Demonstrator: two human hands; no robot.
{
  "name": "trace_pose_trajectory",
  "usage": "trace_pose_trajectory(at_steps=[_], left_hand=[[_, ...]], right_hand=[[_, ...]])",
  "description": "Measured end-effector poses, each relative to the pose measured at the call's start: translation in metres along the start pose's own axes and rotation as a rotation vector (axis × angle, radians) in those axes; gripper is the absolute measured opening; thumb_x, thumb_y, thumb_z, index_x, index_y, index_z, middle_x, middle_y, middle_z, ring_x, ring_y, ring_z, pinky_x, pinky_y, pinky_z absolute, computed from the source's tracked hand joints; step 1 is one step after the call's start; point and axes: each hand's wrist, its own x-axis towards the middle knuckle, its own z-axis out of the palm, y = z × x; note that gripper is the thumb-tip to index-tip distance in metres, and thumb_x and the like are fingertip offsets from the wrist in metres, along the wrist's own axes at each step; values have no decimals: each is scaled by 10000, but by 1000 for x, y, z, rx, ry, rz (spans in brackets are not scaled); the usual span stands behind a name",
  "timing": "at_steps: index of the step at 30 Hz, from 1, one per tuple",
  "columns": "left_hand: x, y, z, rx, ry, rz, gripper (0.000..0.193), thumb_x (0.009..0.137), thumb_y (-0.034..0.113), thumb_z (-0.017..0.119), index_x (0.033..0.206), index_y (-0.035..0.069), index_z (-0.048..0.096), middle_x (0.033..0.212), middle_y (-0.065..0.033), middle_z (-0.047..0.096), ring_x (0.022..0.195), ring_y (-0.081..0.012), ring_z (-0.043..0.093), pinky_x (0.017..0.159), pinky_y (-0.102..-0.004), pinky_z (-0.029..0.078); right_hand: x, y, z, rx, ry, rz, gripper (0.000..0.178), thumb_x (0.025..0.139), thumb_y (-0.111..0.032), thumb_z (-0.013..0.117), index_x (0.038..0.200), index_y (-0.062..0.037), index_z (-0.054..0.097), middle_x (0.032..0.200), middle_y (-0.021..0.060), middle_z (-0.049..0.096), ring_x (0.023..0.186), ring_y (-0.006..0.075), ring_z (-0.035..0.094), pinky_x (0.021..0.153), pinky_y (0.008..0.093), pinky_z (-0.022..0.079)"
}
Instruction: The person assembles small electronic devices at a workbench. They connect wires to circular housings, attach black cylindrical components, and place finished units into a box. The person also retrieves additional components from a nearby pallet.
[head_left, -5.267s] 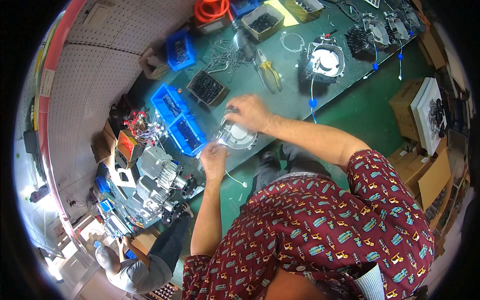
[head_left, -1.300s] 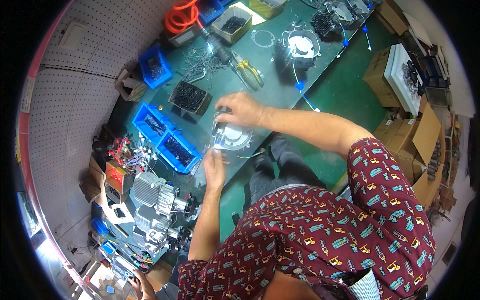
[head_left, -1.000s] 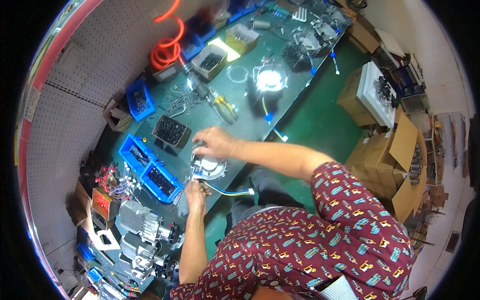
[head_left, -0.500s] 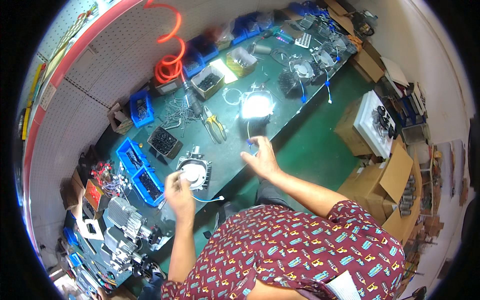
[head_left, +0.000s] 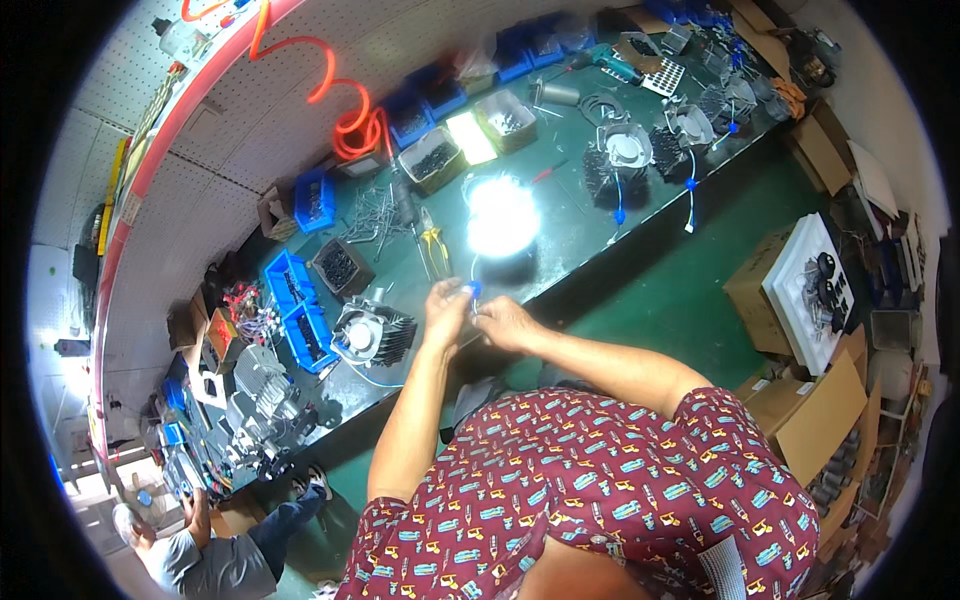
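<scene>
My left hand (head_left: 445,314) is closed at the edge of the bench, its fingertips on a small blue piece (head_left: 473,288) around a thin wire. Just right of it, my right hand (head_left: 508,323) pinches the same wire below the blue piece. The wire leads up to a part washed out by glare (head_left: 503,217), so its shape is hard to make out. Left of my hands lies a grey finned motor housing (head_left: 372,334) with a round pale middle. Its pale blue wire (head_left: 372,379) runs toward the bench edge, partly hidden by my left forearm.
Yellow-handled pliers (head_left: 433,243) and a driver tool (head_left: 404,203) lie on the green bench. Blue bins (head_left: 305,335) and boxes of screws (head_left: 341,266) line the back. More finned housings (head_left: 627,150) with wires sit at far right. A co-worker (head_left: 205,560) is at lower left.
My left hand has moved right from the finned housing to the wire. My right hand has shifted left, and both hands now meet at the blue piece. The view has turned.
</scene>
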Motion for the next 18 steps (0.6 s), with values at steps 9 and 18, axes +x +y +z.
trace_pose_trajectory(at_steps=[9, 18], left_hand=[[-12, -6, 8, 149, 38, 86, 303, 931, 178, 709, 1141, 12, 567, 894, -72, 682, 727, -133, 648, 614, -259, 528], [5, 7, 29, -188, 98, -40, 126, 949, 89, 660, 1013, -18, 640, 826, -76, 680, 675, -131, 638, 545, -255, 491]], right_hand=[[4, -2, -12, -516, 7, -113, 238, 904, -244, 599, 912, -34, 711, 904, 230, 701, 895, 434, 674, 809, 535, 532], [1, -56, -32, -874, -92, -244, 187, 855, -141, 573, 851, 4, 691, 767, 240, 690, 750, 432, 691, 678, 533, 553]])
